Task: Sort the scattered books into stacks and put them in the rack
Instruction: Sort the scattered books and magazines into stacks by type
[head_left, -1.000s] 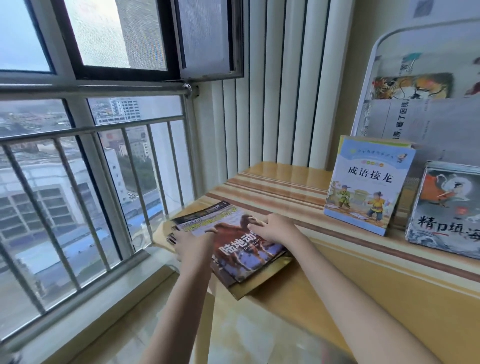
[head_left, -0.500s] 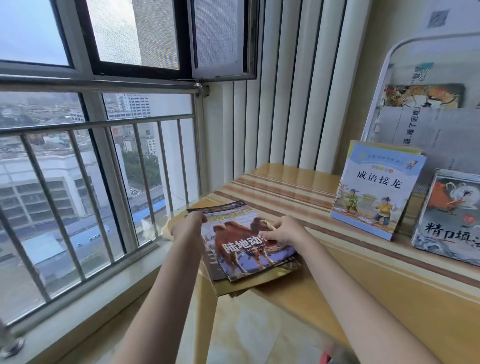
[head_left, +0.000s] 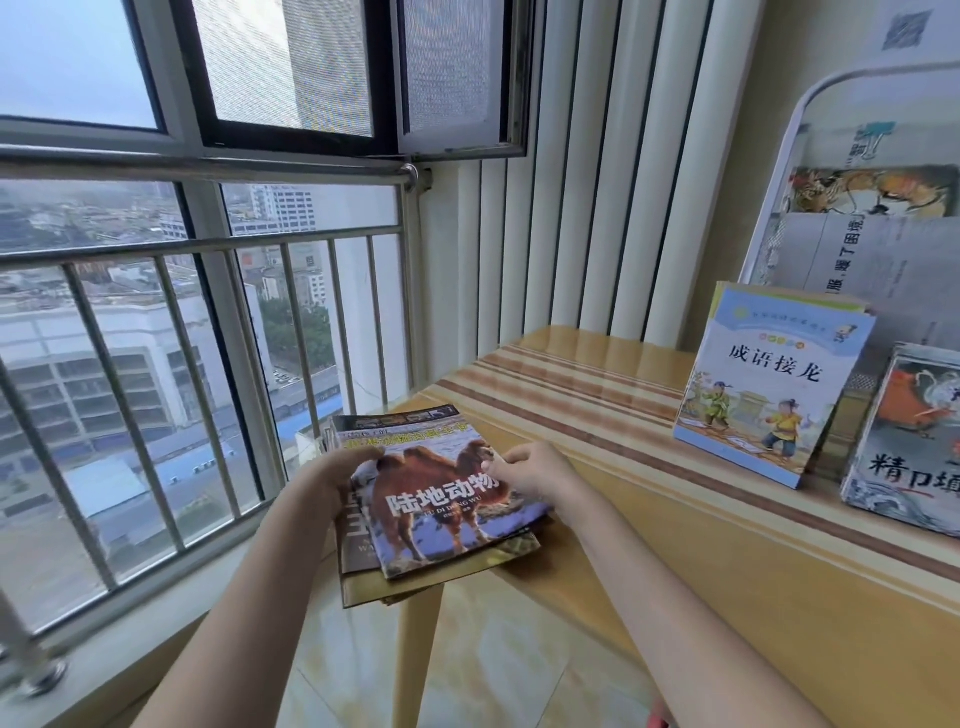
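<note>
Window-side corner with a barred railing (head_left: 171, 332) and a wooden table (head_left: 649, 493): the small stack of books (head_left: 441, 525) lies at the table's near-left corner, its lower covers overhanging the edge. The camel-cover book (head_left: 452, 499) tops the stack, with a dark-covered book and a yellowish one showing beneath it, all slightly fanned. The left hand (head_left: 340, 480) now curls over the stack's left edge, fingers wrapped on the cover; a second ago it lay flat on the cover, lower down. The right hand (head_left: 535, 475) grips the right edge of the top book, fingers bent onto the cover near the title; it has kept that side throughout. Both grips thus close on the stack from opposite sides, which suggests squaring-up or a lift is under way. Two picture books, one blue-covered (head_left: 769, 384) and one with a red bird (head_left: 909, 447), already stand propped at the foot of the white rack (head_left: 789, 171), well apart to the right. Judged so, this stack remains to be carried there.
</note>
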